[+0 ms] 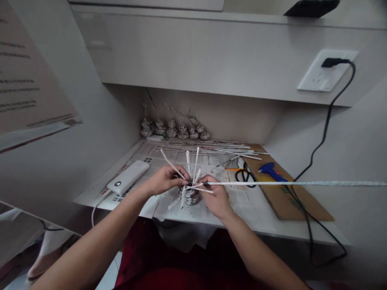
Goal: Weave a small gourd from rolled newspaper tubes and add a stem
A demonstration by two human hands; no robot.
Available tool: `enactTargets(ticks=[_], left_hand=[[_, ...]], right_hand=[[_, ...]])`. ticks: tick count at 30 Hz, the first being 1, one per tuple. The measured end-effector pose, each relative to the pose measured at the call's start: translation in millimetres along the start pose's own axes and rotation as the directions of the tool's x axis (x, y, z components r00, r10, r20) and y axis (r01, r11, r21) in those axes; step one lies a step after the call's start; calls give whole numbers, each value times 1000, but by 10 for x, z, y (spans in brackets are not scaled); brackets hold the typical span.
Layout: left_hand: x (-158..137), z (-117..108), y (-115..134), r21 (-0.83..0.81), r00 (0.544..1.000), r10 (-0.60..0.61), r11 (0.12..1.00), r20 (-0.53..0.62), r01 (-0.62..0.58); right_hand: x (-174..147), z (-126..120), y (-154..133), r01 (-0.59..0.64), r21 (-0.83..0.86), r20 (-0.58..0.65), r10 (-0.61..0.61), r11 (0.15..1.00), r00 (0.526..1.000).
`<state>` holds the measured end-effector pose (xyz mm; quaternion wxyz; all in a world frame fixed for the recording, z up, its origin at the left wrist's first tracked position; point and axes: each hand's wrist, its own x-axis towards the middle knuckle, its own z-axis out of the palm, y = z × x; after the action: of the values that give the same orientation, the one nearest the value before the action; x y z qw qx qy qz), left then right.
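A small piece woven from rolled newspaper strips point(191, 197) sits before me at the table's front, with several paper stakes point(196, 161) sticking out of its top. My left hand point(169, 179) grips its upper left rim, thumb and fingers closed near the base of a stake. On the other side my right hand point(216, 195) pinches a long rolled paper strip point(260, 183) where it meets the rim. That strip runs far out to the right, beyond the view's edge. Parts of the rim are hidden behind my fingers.
Several finished woven gourds point(183, 132) line the back wall. Loose paper sticks point(211, 149) lie ahead of them. A white power bank point(128, 177) is at left; scissors point(245, 177), a blue glue gun point(273, 172) and cardboard point(290, 205) at right. A black cable point(328, 117) hangs from the socket.
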<state>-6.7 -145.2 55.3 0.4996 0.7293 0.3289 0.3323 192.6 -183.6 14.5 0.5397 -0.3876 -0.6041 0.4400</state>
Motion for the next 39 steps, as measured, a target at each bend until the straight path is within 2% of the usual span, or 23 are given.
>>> enactTargets(ticks=[3, 7, 9, 11, 14, 17, 21, 28, 34, 36, 39], left_hand=[[11, 18, 20, 50, 1000, 3, 999, 0, -3], [-2, 7, 27, 67, 1000, 15, 998, -8, -14], [-22, -24, 59, 112, 998, 56, 992, 41, -60], [-47, -59, 124, 209, 983, 125, 966, 137, -151], [-74, -85, 240, 344, 961, 139, 913, 240, -218], [-62, -82, 288, 419, 969, 129, 884, 210, -209], [-9, -86, 191, 318, 989, 110, 938, 102, -138], [-53, 17, 1, 50, 999, 36, 998, -28, -35], [-56, 195, -83, 55, 973, 26, 998, -230, -14], [-50, 206, -86, -11, 976, 6, 1000, -219, -8], [-54, 170, -51, -45, 995, 2, 999, -99, -7]], right_hand=[[-8, -10, 36, -20, 34, 32, 19, 999, 999], [-16, -7, 51, -14, 25, 9, 14, 1000, 1000], [-16, 0, 41, -9, 20, 3, 9, 1000, 1000], [-12, 5, 23, -9, 26, 12, 8, 1000, 1000], [1, 8, -4, 12, 7, 11, -12, 1000, 1000], [11, 17, -14, 30, 5, 2, -30, 1000, 1000], [4, 31, 2, -2, 87, 37, -1, 996, 999], [8, 31, -20, -24, 53, -7, 25, 998, 1000], [4, 35, 10, -2, 36, -7, 3, 999, 1000], [-5, 36, 22, 1, 38, 4, -1, 999, 1000], [-23, 41, 13, -5, 57, 26, 3, 998, 1000]])
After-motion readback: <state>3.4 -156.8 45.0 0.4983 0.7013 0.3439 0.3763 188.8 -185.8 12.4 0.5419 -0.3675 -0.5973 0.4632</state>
